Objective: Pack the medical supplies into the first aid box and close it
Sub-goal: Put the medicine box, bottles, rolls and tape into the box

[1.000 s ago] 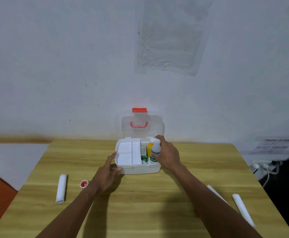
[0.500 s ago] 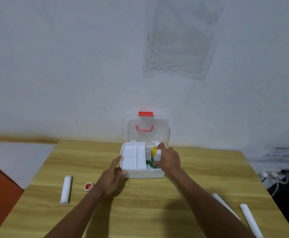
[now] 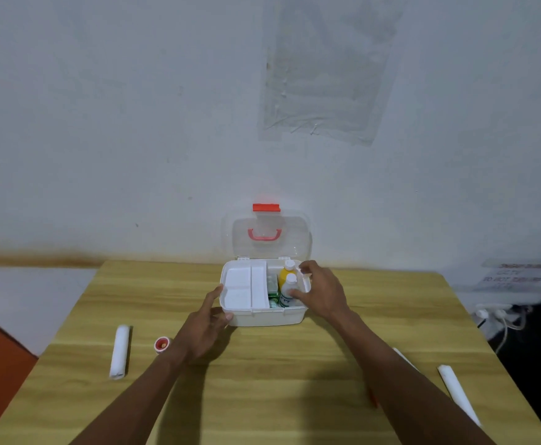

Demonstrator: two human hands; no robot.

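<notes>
The white first aid box stands open at the far middle of the wooden table, its clear lid with red handle upright against the wall. Inside, a white tray insert fills the left half. A yellow bottle, a white bottle and a green packet sit in the right half. My left hand grips the box's front-left corner. My right hand hovers over the box's right side with fingers spread, its thumb at the white bottle.
A white bandage roll and a small red-and-white tape roll lie left of my left arm. Another white roll lies at the right, and a third shows partly behind my right forearm. Cables and sockets sit beyond the table's right edge.
My right hand lowered the white bottle into the box beside the yellow bottle and opened its fingers. My left hand stayed on the box's corner.
</notes>
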